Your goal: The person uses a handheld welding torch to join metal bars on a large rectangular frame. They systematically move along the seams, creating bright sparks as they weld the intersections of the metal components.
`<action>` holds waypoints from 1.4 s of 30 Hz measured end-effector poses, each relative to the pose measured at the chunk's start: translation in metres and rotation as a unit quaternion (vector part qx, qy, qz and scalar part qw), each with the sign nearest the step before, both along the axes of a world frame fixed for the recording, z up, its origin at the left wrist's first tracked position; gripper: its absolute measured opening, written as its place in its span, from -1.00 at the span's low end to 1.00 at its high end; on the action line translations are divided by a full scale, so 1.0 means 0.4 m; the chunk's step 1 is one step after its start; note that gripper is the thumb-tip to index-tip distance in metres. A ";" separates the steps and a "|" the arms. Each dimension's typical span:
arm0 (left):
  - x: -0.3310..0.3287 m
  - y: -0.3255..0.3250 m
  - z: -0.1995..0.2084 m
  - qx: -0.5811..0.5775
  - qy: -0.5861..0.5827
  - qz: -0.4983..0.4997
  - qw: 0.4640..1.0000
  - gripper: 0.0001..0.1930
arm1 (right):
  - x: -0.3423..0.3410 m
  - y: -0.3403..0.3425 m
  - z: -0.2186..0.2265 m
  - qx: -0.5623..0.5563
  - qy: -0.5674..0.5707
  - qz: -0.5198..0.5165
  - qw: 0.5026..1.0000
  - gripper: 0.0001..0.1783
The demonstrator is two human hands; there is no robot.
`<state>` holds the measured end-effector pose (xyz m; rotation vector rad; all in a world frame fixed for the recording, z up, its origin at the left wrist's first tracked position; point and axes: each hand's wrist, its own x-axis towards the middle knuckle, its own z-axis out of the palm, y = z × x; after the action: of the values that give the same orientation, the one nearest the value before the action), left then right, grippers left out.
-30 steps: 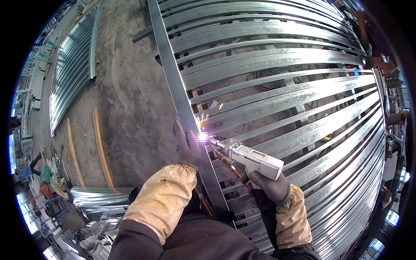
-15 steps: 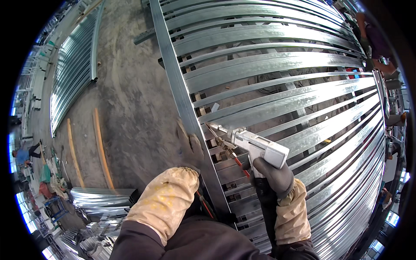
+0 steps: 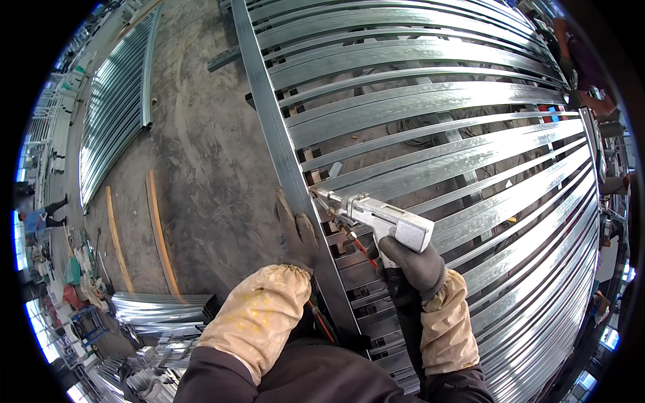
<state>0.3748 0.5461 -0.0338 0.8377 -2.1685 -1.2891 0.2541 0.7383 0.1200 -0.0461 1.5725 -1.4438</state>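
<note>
My right hand (image 3: pixel 413 265), in a dark glove, is wrapped round the grip of a silver handheld welding gun (image 3: pixel 386 218). The gun's nozzle points left, its tip at the joint between a flat metal slat (image 3: pixel 396 171) and the long side rail (image 3: pixel 289 164). A thin copper-coloured wire guide with a red hose (image 3: pixel 363 248) runs under the nozzle. A thick black cable drops from the grip beneath my right forearm. My left hand (image 3: pixel 299 235), also gloved, lies along the rail's outer side with its fingers stretched out, partly hidden by the tan sleeve cover.
Rows of shiny slats fill the right side, with gaps between them. Another slatted panel (image 3: pixel 121 101) lies on the floor at the far left, near two wooden strips (image 3: pixel 161 232). Stacked metal profiles (image 3: pixel 161 309) sit lower left. Other people stand at the far left and right edges.
My right hand has brought the welding gun slightly left and up, so its nozzle tip now meets the rail's inner edge. My left hand has hardly moved.
</note>
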 end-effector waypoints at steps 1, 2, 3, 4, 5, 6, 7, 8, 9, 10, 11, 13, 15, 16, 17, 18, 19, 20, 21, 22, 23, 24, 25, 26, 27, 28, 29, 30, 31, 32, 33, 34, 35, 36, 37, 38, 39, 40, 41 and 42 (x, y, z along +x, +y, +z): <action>0.002 0.000 -0.006 -0.001 0.006 0.003 1.000 -0.34 | 0.000 -0.001 -0.001 -0.001 0.003 0.008 1.000 -0.77; 0.003 0.002 -0.005 0.003 -0.001 0.007 1.000 -0.36 | -0.001 -0.001 -0.001 -0.005 0.003 0.009 1.000 -0.76; 0.004 0.004 -0.003 0.007 -0.007 0.011 1.000 -0.37 | -0.001 -0.001 -0.001 -0.008 0.002 0.009 1.000 -0.76; 0.004 0.005 -0.002 0.011 -0.013 0.015 1.000 -0.39 | -0.001 0.000 -0.001 -0.011 0.002 0.010 1.000 -0.75; 0.003 0.004 -0.004 0.003 -0.006 0.009 1.000 -0.38 | -0.001 0.000 -0.004 -0.013 0.004 0.013 1.000 -0.74; 0.001 0.003 -0.007 -0.005 0.002 0.004 1.000 -0.36 | -0.001 0.001 -0.009 -0.015 0.007 0.016 1.000 -0.73; 0.001 0.001 -0.009 -0.013 0.010 -0.002 1.000 -0.35 | 0.000 0.001 -0.011 -0.017 0.009 0.020 1.000 -0.72; -0.002 0.003 0.007 0.041 0.015 -0.003 0.999 -0.35 | 0.000 0.002 -0.010 -0.016 0.015 0.018 1.000 -0.72; -0.004 0.005 0.024 0.095 0.021 -0.002 0.995 -0.35 | 0.000 0.001 -0.010 -0.015 0.021 0.017 1.000 -0.71; -0.009 0.010 0.034 0.154 0.038 0.003 0.987 -0.35 | 0.000 0.002 -0.009 -0.014 0.027 0.015 0.999 -0.71; -0.014 0.015 0.045 0.211 0.056 0.012 0.976 -0.35 | 0.001 0.002 -0.010 -0.013 0.025 0.016 0.999 -0.71; -0.015 0.013 0.047 0.263 0.065 0.021 0.962 -0.35 | 0.002 0.005 -0.013 -0.012 0.022 0.016 1.000 -0.70; -0.011 0.012 0.037 0.179 0.041 0.009 0.983 -0.35 | 0.001 0.006 -0.018 -0.008 0.028 0.026 0.999 -0.70; -0.007 0.012 0.026 0.108 0.027 -0.001 0.994 -0.35 | 0.001 0.006 -0.020 -0.006 0.031 0.031 0.999 -0.70; -0.006 0.010 0.020 0.075 0.024 -0.003 0.997 -0.35 | 0.001 0.006 -0.022 -0.008 0.038 0.029 0.999 -0.70; -0.004 0.009 0.014 0.056 0.022 -0.003 0.998 -0.35 | 0.003 0.005 -0.023 -0.009 0.045 0.028 0.999 -0.70; -0.002 0.009 0.010 0.040 0.021 -0.002 0.999 -0.35 | 0.004 0.005 -0.024 -0.010 0.052 0.026 0.998 -0.70; -0.001 0.009 0.008 0.034 0.023 -0.003 0.999 -0.34 | 0.004 0.006 -0.024 -0.009 0.049 0.026 0.998 -0.71; -0.001 0.008 0.005 0.028 0.022 -0.003 0.999 -0.34 | 0.004 0.007 -0.023 -0.008 0.046 0.026 0.999 -0.71; -0.001 0.009 0.004 0.023 0.024 -0.002 0.999 -0.34 | 0.004 0.008 -0.023 -0.007 0.042 0.026 0.999 -0.71; -0.001 0.008 0.004 0.019 0.024 -0.003 1.000 -0.34 | 0.006 0.008 -0.025 -0.019 0.046 0.016 0.999 -0.71; -0.001 0.007 0.003 0.016 0.026 -0.003 1.000 -0.34 | 0.012 0.007 -0.028 -0.032 0.051 0.005 0.998 -0.71; -0.002 0.007 0.003 0.012 0.025 -0.004 1.000 -0.34 | 0.014 0.007 -0.031 -0.044 0.055 -0.005 0.998 -0.71; -0.002 0.005 0.003 0.009 0.027 -0.004 1.000 -0.34 | 0.013 0.009 -0.031 -0.041 0.057 0.004 0.998 -0.72; -0.002 0.004 0.004 0.006 0.027 -0.004 1.000 -0.34 | 0.011 0.011 -0.031 -0.038 0.058 0.012 0.998 -0.72; -0.003 0.004 0.004 0.004 0.028 -0.006 1.000 -0.34 | 0.010 0.012 -0.030 -0.035 0.060 0.018 0.997 -0.72; -0.003 0.004 0.003 0.002 0.029 -0.007 1.000 -0.34 | 0.009 0.013 -0.030 -0.031 0.062 0.024 0.997 -0.72; -0.004 0.004 0.002 0.001 0.030 -0.005 1.000 -0.34 | 0.009 0.013 -0.030 -0.027 0.063 0.027 0.997 -0.73; -0.003 0.003 0.001 0.006 0.029 -0.007 1.000 -0.34 | 0.009 0.013 -0.029 -0.023 0.065 0.029 0.997 -0.73; -0.003 0.002 0.003 0.009 0.029 -0.009 1.000 -0.34 | 0.009 0.013 -0.027 -0.021 0.066 0.030 0.997 -0.73; -0.003 0.003 0.004 0.008 0.025 -0.008 1.000 -0.35 | 0.009 0.013 -0.025 -0.018 0.067 0.031 0.997 -0.73; -0.003 0.003 0.005 0.005 0.024 -0.007 1.000 -0.35 | 0.009 0.014 -0.025 -0.016 0.070 0.033 0.997 -0.73; -0.002 0.003 0.007 0.005 0.023 -0.007 1.000 -0.35 | 0.009 0.015 -0.025 -0.014 0.073 0.036 0.997 -0.73; -0.002 0.003 0.009 0.003 0.022 -0.006 1.000 -0.36 | 0.008 0.017 -0.028 -0.014 0.079 0.042 0.996 -0.73; -0.002 0.004 0.011 0.002 0.019 -0.006 1.000 -0.36 | 0.008 0.018 -0.029 -0.013 0.081 0.044 0.996 -0.74; -0.002 0.004 0.014 0.002 0.017 -0.006 1.000 -0.36 | 0.009 0.019 -0.030 -0.013 0.084 0.047 0.995 -0.74; -0.002 0.004 0.016 0.003 0.016 -0.006 1.000 -0.36 | 0.010 0.020 -0.030 -0.012 0.085 0.046 0.995 -0.74; -0.003 0.003 0.016 0.004 0.014 -0.004 1.000 -0.37 | 0.011 0.020 -0.029 -0.012 0.085 0.045 0.995 -0.74; -0.002 0.004 0.020 0.003 0.013 -0.004 1.000 -0.37 | 0.011 0.018 -0.027 -0.012 0.079 0.042 0.996 -0.74; -0.002 0.003 0.022 0.003 0.011 -0.002 1.000 -0.37 | 0.012 0.015 -0.023 -0.013 0.074 0.038 0.996 -0.74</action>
<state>0.3738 0.5474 -0.0249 0.8179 -2.1517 -1.3010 0.2588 0.7443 0.1107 -0.2312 1.6523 -1.4280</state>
